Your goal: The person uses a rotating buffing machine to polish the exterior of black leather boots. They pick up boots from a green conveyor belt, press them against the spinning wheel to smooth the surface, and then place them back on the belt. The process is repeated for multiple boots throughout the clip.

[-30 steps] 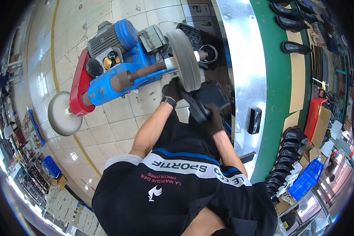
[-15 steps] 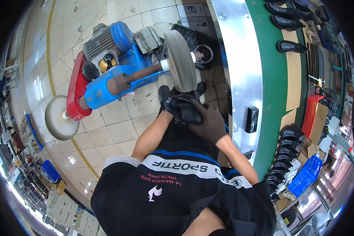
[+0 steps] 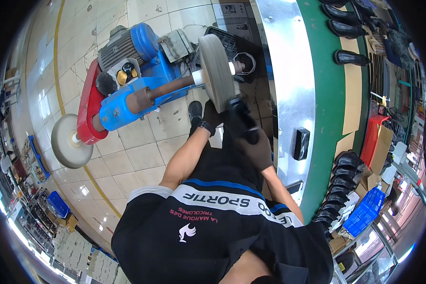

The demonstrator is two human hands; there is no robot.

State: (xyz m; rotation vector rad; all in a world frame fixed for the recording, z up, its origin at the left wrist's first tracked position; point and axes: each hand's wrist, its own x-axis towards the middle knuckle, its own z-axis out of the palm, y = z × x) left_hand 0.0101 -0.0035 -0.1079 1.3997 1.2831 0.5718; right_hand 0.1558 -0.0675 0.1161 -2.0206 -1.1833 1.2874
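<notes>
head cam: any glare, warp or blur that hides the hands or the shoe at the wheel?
Head view: strong fisheye warp, the steel bench edge bows, black vignette at the corners; glare streaks on that steel and on the floor tiles; left hand, right hand and black shoe are dark, with little detail, against the buffing wheel.

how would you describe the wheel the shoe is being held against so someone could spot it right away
Find the blue and red motor machine standing on the tiled floor; a brown shaft runs out of it to each side. The wheel sits on the end nearer the metal bench, where both gloved hands press a black shoe to it. Unlike the pale wheel on the far end, it is greyish tan and seen edge-on.
</notes>
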